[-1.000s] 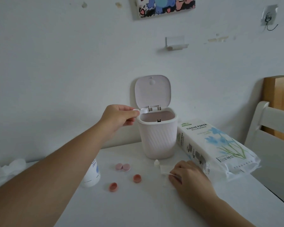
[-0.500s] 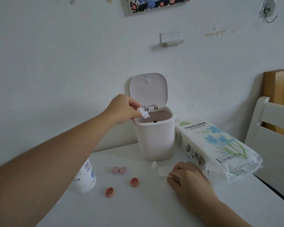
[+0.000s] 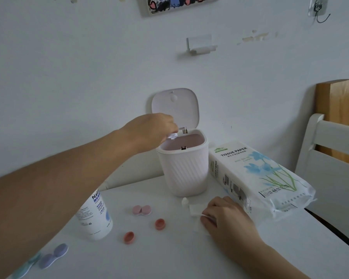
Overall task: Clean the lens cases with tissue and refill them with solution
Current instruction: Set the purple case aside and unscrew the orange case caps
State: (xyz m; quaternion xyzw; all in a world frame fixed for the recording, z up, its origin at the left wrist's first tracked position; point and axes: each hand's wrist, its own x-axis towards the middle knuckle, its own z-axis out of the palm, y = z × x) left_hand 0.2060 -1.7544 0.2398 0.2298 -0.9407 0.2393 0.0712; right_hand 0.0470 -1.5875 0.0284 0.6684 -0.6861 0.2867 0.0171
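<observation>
- Since a moment ago the left hand (image 3: 149, 130) has swung from beside the rim to above the open mini trash bin (image 3: 182, 168), its grip pinching a crumpled used tissue (image 3: 172, 136) over the mouth.
- Best to let go only once the wad hangs well inside the rim, clear of the raised lid (image 3: 175, 105).
- Right hand (image 3: 228, 216) rests on the surface (image 3: 169, 258), fingers curled, pinching a fresh tissue (image 3: 195, 211).
- Pink lens case (image 3: 141, 210) lies open near the solution bottle (image 3: 95, 216), its two caps (image 3: 159, 224) apart; purple case (image 3: 53, 255) waits at the near left.
</observation>
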